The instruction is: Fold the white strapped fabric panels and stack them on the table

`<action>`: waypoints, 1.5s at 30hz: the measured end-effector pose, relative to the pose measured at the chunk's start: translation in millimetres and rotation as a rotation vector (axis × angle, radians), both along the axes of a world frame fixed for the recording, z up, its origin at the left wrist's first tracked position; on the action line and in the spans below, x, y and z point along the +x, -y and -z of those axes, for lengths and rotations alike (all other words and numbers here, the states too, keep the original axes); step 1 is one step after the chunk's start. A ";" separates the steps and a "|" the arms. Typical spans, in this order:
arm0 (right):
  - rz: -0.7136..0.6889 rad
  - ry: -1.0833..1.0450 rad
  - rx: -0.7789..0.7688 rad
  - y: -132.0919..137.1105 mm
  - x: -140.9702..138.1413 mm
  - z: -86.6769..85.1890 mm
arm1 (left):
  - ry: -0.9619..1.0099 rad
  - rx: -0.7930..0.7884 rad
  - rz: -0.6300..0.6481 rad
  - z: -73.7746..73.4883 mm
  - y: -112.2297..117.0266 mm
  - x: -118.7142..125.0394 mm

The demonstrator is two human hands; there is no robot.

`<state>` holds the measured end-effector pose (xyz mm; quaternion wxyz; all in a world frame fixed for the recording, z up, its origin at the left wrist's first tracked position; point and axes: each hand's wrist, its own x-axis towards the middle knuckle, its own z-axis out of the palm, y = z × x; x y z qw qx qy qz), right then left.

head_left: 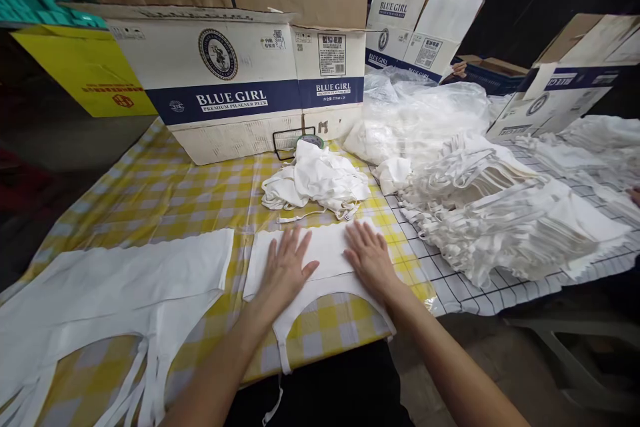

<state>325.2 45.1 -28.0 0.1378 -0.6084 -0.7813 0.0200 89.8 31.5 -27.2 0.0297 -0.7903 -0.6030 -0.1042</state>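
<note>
Flat on the table in front of me lies a white strapped garment [320,250], with its curved cut-out and a thin strap toward me. My left hand [287,263] rests open on its left part, fingers spread. On its right part my right hand [369,257] presses down, also open with the palm flat. Just beyond my fingertips sits a crumpled heap of white garments [320,177] with loose straps. To the left, more white garments [115,273] are laid out flat, their straps hanging toward the near edge.
A yellow checked cloth [200,190] covers the table. Behind stand a large beer carton [225,67] and a roll of tape [311,140]. At right are stacks of white garments [520,220] and clear plastic bags [420,117]. Another person's hand [459,69] shows behind them.
</note>
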 end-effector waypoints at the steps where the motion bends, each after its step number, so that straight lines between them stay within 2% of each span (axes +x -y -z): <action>1: -0.051 0.035 -0.049 2.9 1.9 3.4 | 0.002 -0.044 0.051 2.9 2.5 2.4; 3: -0.049 0.072 -0.110 5.0 15.2 10.0 | -0.002 -0.096 0.076 5.6 8.2 -1.6; 6: 0.069 0.031 -0.129 11.2 46.6 11.1 | -0.013 -0.120 -0.009 4.7 22.5 -19.4; 8: 0.111 -0.098 -0.119 27.9 63.0 0.5 | -0.020 -0.115 -0.095 3.7 36.3 -27.3; 10: 0.107 -0.319 -0.150 58.2 71.9 -18.7 | -0.020 -0.111 -0.126 2.6 50.2 -25.1; 11: 0.088 -0.448 -0.211 77.0 74.1 -29.4 | -0.014 -0.113 -0.102 1.5 55.5 -20.0; 12: 0.043 -0.562 -0.338 96.9 75.6 -38.9 | -0.004 -0.120 -0.053 -0.3 58.9 -12.4; 14: -0.086 -0.662 -0.684 134.3 77.1 -48.5 | 0.026 -0.141 0.086 -5.7 58.6 7.6; 15: -0.103 -0.667 -0.807 149.7 77.4 -46.4 | 0.043 -0.152 0.153 -9.1 54.9 19.1; 16: -0.070 -0.654 -0.863 161.7 77.1 -39.6 | 0.060 -0.160 0.204 -12.5 49.6 30.8; 17: -0.003 -0.632 -0.854 170.2 75.9 -28.8 | 0.076 -0.169 0.243 -15.5 43.3 42.3; 19: 0.256 -0.621 -0.639 177.0 70.6 -1.3 | 0.109 -0.196 0.302 -18.9 30.6 63.5; 20: 0.340 -0.668 -0.553 176.5 66.5 11.7 | 0.124 -0.219 0.331 -18.7 25.5 72.5; 22: 0.383 -0.895 -0.528 172.3 56.0 29.7 | 0.142 -0.264 0.394 -14.7 19.3 86.7; 25: 0.322 -1.223 -0.638 169.6 41.5 33.0 | 0.142 -0.259 0.442 -3.0 18.7 97.8; 27: 0.318 -1.279 -0.673 174.2 38.1 25.3 | 0.137 -0.230 0.434 4.1 20.4 99.9; 30: 0.315 -1.246 -0.700 188.7 46.1 8.4 | 0.131 -0.220 0.429 9.1 21.5 99.7; 34: 0.306 -1.138 -0.736 212.2 72.2 -23.2 | 0.126 -0.220 0.434 9.0 20.6 98.4; 37: 0.280 -0.882 -0.681 227.1 92.7 -50.5 | 0.121 -0.216 0.439 8.3 20.1 98.2; 39: 0.216 -0.650 -0.527 235.3 104.3 -64.5 | 0.120 -0.213 0.437 8.4 19.9 98.4; 41: 0.183 -0.413 -0.370 243.0 114.2 -71.5 | 0.119 -0.210 0.436 8.8 19.7 98.9; 42: 0.174 -0.307 -0.346 246.6 118.7 -71.9 | 0.118 -0.210 0.436 8.9 19.6 99.2; 45: 0.183 -0.086 -0.472 254.4 129.8 -60.9 | 0.123 -0.213 0.438 8.9 19.5 99.7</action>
